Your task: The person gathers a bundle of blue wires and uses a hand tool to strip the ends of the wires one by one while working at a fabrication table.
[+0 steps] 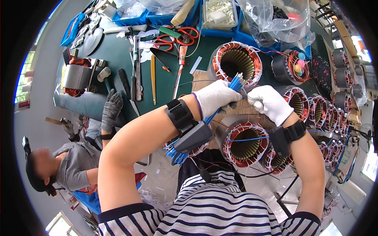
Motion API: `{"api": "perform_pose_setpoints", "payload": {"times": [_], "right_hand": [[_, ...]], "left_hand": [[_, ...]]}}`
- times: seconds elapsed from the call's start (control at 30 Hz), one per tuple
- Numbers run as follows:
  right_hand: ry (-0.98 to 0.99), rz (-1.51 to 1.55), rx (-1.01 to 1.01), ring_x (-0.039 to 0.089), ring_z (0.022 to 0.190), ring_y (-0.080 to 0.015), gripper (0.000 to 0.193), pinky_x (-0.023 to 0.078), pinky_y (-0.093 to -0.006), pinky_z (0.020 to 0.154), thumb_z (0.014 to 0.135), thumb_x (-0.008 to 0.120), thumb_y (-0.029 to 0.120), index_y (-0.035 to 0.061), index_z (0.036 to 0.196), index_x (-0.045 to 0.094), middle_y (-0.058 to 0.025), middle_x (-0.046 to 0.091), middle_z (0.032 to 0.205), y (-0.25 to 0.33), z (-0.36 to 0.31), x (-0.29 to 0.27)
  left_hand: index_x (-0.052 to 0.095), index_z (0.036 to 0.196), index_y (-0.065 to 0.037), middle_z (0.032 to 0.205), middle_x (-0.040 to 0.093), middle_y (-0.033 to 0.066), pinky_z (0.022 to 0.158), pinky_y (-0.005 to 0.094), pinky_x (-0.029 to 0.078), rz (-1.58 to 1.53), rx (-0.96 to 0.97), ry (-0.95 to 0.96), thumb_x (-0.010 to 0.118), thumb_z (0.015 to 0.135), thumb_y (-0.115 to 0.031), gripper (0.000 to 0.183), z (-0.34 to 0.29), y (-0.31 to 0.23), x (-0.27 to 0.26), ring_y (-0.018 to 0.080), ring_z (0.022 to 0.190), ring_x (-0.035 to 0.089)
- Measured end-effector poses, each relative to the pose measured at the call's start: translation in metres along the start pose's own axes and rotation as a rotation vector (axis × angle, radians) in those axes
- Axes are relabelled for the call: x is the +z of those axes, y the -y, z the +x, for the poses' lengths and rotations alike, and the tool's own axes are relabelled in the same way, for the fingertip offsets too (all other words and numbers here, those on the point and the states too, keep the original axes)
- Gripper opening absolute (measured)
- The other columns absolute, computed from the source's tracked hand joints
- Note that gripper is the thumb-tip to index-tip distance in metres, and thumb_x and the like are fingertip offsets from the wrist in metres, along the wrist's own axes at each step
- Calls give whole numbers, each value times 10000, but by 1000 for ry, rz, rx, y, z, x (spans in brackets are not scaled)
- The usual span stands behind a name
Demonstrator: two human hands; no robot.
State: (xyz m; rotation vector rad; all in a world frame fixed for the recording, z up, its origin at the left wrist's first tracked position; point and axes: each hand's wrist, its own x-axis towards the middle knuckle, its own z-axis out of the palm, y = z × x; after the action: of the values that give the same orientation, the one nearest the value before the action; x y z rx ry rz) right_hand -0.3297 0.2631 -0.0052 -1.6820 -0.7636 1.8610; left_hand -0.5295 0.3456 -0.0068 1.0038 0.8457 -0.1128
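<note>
My left hand (218,97), in a white glove, is wrapped round a bundle of thin blue wires (236,83). Their pale tips stick up beyond the fingers, and the long tails run down under my forearm. Close to its right, my right hand (270,104) is closed with curled fingers, also in a white glove; whatever it pinches is too small to make out. Beyond the left hand stands a motor stator (256,66) with laced copper windings. Nearer to me sits another stator (230,152), with a blue wire lying across its opening.
More wound stators (317,111) line the right side. On the green table (163,80) lie red-handled scissors (190,36), a yellow strip (153,80), knives and a mallet (104,74). Blue bins (193,17) stand behind. At left a co-worker's gloved hand (112,109) rests near the table edge.
</note>
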Motion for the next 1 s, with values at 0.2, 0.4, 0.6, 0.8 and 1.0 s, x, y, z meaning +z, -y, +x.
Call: {"api": "perform_pose_setpoints", "payload": {"times": [0.2,0.4,0.6,0.8,1.0], "right_hand": [[-555,-1507,-965,597,750,-260,207,462,-370,701,776,587,178,48,929,638,-94,602,743,14,-23,37],[-298,-1671,-980,578,746,-245,128,437,-383,683,771,581,175,67,785,647,-78,561,697,18,-13,20],[58,6,-21,570,621,-118,145,480,-268,592,836,589,153,20,858,643,-57,593,716,-8,-8,-4],[-313,-866,-523,603,730,-196,309,472,-302,678,786,655,138,42,1072,590,-98,609,847,2,-28,19],[-320,-1647,-962,549,647,-269,184,435,-379,659,782,595,136,55,942,635,-103,584,744,4,-16,15]], "left_hand": [[600,889,-58,665,560,17,426,211,355,-45,-25,-12,613,868,-187,132,-4,0,-5,55,472,446],[600,894,-53,656,566,18,428,215,367,-49,-11,22,618,863,-188,139,-6,-3,-7,59,476,463],[619,903,-42,667,596,19,438,218,393,119,-23,-45,611,867,-198,160,-8,-3,0,72,476,494],[629,882,-42,664,602,20,435,225,404,80,-31,-38,619,860,-218,178,-10,-3,-6,74,471,503],[624,895,-21,655,588,26,430,228,406,97,-32,-35,631,853,-243,227,-15,-6,-5,82,460,497]]}}
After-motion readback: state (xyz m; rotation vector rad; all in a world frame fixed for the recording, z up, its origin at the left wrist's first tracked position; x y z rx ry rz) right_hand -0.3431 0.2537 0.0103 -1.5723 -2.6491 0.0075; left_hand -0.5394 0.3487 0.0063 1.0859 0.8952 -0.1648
